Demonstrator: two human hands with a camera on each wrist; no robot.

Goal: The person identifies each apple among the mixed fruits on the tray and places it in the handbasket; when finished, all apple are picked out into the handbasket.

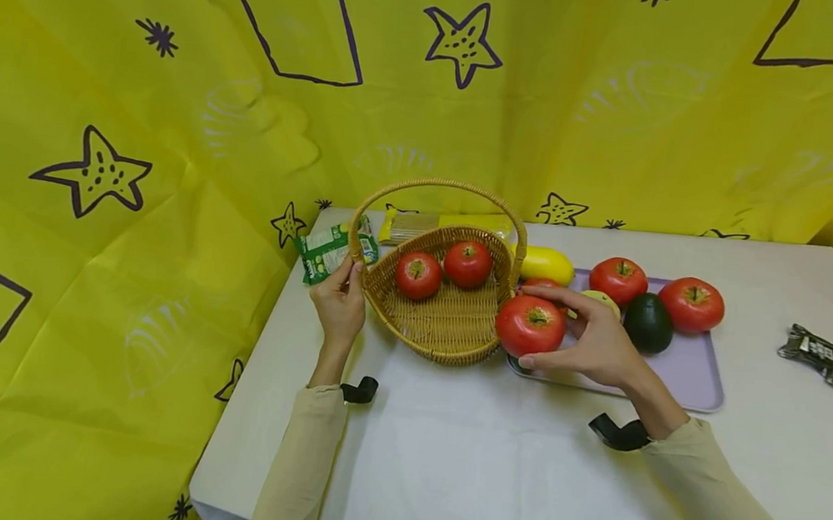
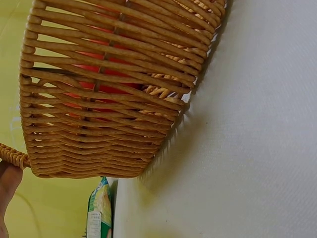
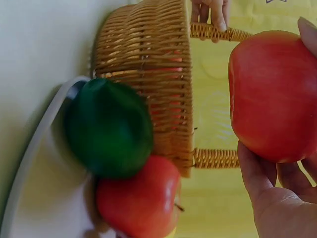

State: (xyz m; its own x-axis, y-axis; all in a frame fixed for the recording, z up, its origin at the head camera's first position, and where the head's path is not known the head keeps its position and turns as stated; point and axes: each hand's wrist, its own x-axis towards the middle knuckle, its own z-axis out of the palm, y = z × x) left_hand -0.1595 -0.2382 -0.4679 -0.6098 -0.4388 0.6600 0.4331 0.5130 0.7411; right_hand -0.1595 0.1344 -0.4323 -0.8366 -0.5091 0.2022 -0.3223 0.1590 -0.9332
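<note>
**Two apples (image 1: 418,276) in the wicker basket (image 1: 440,329), a third apple (image 1: 529,327) in hand**

In the head view, we see the left hand (image 1: 340,307) pinching the handle (image 1: 445,184) near its left foot, while the right hand (image 1: 597,338) grasps the third apple by the basket's right edge, not yet inside. We judge the work partway: two apples are in, while other red apples (image 1: 618,280) lie at the back of the lilac tray (image 1: 684,378), beside an avocado (image 1: 649,323). Whether those belong in the basket too, we cannot tell.

In the left wrist view, we find red showing through the weave; the basket sits on the white tabletop (image 2: 247,124).

In the right wrist view, we see the third apple held above rim level, between fingers and thumb. A dark green fruit (image 3: 109,129) and another apple (image 3: 138,196) remain outside, just beside the basket wall.
</note>
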